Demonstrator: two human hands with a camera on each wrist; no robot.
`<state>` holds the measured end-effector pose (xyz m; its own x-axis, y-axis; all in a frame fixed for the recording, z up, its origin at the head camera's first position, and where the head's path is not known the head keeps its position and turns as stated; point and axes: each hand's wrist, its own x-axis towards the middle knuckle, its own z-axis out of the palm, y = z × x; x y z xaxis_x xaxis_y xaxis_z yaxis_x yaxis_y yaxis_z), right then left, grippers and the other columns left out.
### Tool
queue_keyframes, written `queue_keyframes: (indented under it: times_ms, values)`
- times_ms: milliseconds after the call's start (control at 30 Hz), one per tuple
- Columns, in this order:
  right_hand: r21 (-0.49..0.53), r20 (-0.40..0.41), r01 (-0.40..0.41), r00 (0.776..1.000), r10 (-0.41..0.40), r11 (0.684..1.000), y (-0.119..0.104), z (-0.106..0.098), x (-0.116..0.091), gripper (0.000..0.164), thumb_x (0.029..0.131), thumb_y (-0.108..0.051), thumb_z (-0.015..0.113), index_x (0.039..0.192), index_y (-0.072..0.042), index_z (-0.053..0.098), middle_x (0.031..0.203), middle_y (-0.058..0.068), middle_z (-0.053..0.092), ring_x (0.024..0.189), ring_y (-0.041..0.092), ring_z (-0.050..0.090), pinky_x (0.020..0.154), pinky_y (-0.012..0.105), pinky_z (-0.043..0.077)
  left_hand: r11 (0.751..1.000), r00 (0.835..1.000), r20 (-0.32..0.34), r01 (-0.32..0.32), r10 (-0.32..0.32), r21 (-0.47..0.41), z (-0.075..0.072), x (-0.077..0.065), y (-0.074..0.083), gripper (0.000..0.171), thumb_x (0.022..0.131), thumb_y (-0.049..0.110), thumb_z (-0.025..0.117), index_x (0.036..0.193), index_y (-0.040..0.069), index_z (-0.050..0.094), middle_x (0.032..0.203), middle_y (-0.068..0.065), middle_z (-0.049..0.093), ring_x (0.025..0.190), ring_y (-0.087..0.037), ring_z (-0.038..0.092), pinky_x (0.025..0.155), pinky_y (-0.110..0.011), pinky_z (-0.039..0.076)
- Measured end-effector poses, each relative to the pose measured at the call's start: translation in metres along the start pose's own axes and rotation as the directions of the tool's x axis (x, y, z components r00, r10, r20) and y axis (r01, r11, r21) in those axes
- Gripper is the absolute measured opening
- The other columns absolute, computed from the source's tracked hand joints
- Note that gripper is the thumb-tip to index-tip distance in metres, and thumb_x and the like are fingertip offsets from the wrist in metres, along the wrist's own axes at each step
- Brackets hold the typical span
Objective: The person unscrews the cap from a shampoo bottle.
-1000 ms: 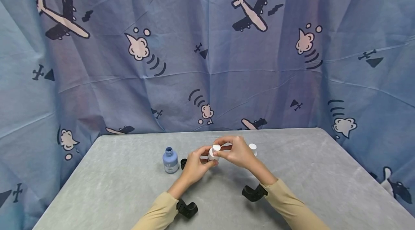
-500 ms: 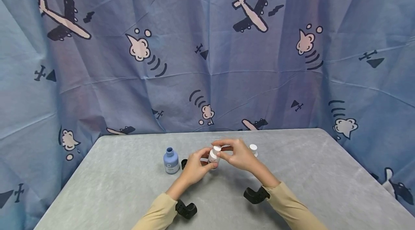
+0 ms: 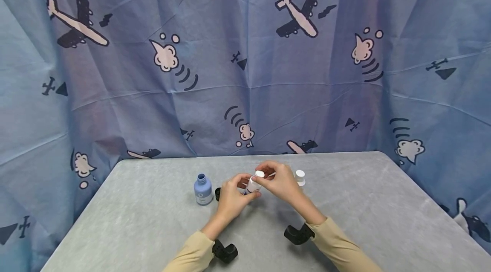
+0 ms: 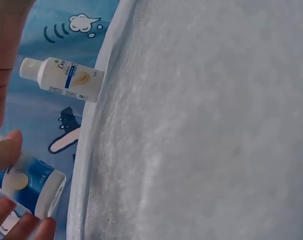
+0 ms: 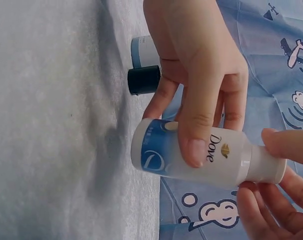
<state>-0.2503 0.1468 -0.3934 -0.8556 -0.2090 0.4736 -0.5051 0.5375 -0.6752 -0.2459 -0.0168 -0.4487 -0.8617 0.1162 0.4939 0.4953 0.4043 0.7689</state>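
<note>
A white Dove bottle with a blue label (image 5: 206,155) is held above the table between both hands. My left hand (image 3: 230,199) grips the bottle's body, thumb across the front and fingers behind it. At the top, my right hand (image 3: 281,182) pinches the white cap (image 5: 266,162) between thumb and fingers. The cap sits on the bottle's neck, and the bottle leans to the right in the head view. Its lower part is partly covered by the left hand there.
A blue bottle without a cap (image 3: 203,191) stands left of the hands, a black cap (image 5: 144,80) beside it. Behind the right hand stands a second white Dove bottle (image 4: 71,77). The grey table (image 3: 153,212) ends at a printed blue curtain (image 3: 215,59).
The held bottle was more upright half a second ago and now leans to the right. Both hands have shifted slightly with it, still gripping the body and the cap.
</note>
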Motion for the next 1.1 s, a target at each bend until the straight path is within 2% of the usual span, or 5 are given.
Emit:
queue_keyframes:
  times_ms: [133,400,600,867,1100]
  values:
    - [-0.002,-0.007,0.012,1.000,-0.012,1.000,0.000,0.001,0.000,0.020,0.075,-0.013,0.081,0.090,-0.004,0.072,0.080,0.007,0.071,0.068,0.011,0.067,0.063,0.018,0.054,1.000,1.000,-0.003,-0.002,0.002,0.001,0.000,-0.001,-0.001,0.040,0.067,0.018,0.087,0.101,0.010,0.068,0.083,-0.005,0.072,0.076,-0.017,0.068,0.068,-0.026,0.055]
    - [0.011,-0.007,0.011,1.000,-0.011,1.000,-0.003,0.000,0.000,0.020,0.075,-0.011,0.081,0.091,-0.002,0.073,0.084,0.008,0.072,0.070,0.012,0.067,0.065,0.018,0.055,1.000,1.000,0.014,-0.001,0.001,0.030,-0.001,0.001,0.001,0.039,0.068,0.014,0.085,0.103,0.009,0.068,0.083,-0.006,0.072,0.076,-0.015,0.067,0.061,-0.017,0.051]
    - [0.049,0.034,0.047,0.998,-0.049,0.998,-0.002,-0.001,-0.001,0.020,0.077,-0.006,0.078,0.095,0.001,0.073,0.092,0.011,0.072,0.076,0.017,0.069,0.069,0.021,0.057,1.000,0.995,0.099,-0.009,0.007,0.024,-0.007,0.003,-0.001,0.041,0.074,0.017,0.082,0.111,0.009,0.066,0.093,-0.006,0.073,0.083,-0.017,0.069,0.064,-0.018,0.053]
    - [0.110,0.095,0.084,0.991,-0.095,0.990,0.000,-0.005,-0.002,0.021,0.081,-0.004,0.075,0.101,0.000,0.072,0.101,0.013,0.071,0.087,0.022,0.070,0.076,0.024,0.057,0.999,0.958,0.284,-0.039,0.036,0.005,-0.020,0.008,-0.002,0.044,0.082,0.020,0.076,0.120,0.004,0.061,0.101,-0.010,0.071,0.091,-0.022,0.066,0.072,-0.030,0.058]
    - [0.134,0.150,0.126,0.978,-0.145,0.983,0.003,-0.008,-0.006,0.022,0.084,0.002,0.069,0.106,0.001,0.070,0.107,0.016,0.069,0.101,0.031,0.066,0.086,0.036,0.056,1.000,0.925,0.378,-0.028,0.030,-0.009,-0.021,0.009,-0.004,0.044,0.087,0.019,0.070,0.127,0.005,0.058,0.106,-0.010,0.070,0.096,-0.022,0.065,0.076,-0.023,0.055]
